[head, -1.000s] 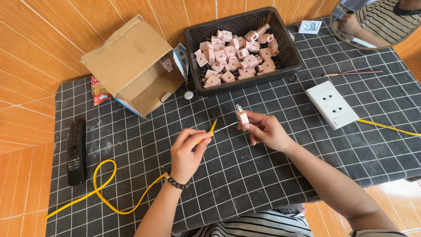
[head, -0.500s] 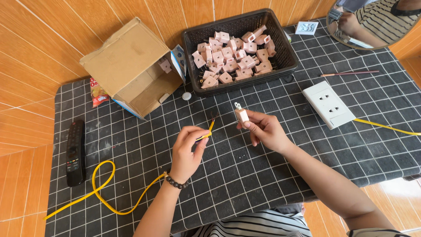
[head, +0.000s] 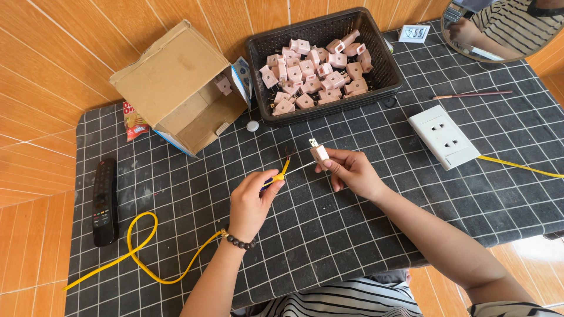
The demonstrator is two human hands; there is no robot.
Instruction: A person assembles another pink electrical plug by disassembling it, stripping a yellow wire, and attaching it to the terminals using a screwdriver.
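At a surface covered with a black grid-patterned mat, a person brings a wire end and a small plug together above its middle. The left hand is pinched shut on the stripped end of a yellow cable, whose bare strands point toward the pink plug clamped between the thumb and fingers of the right hand, its two metal prongs upward. The rest of the cable loops back across the mat toward the near left corner, just beside a black remote control lying by the left edge. Along the far edge sit an open cardboard box tipped on its side and a black basket heaped with more pink plugs. A white socket plate rests toward the right edge, with a second yellow lead running off it. The thin strands look easy to splay or bend if they meet the plug body off line, and the small plug, held only at the fingertips, could twist or slip. The slack loop might also drag on the remote if the cable is tugged.
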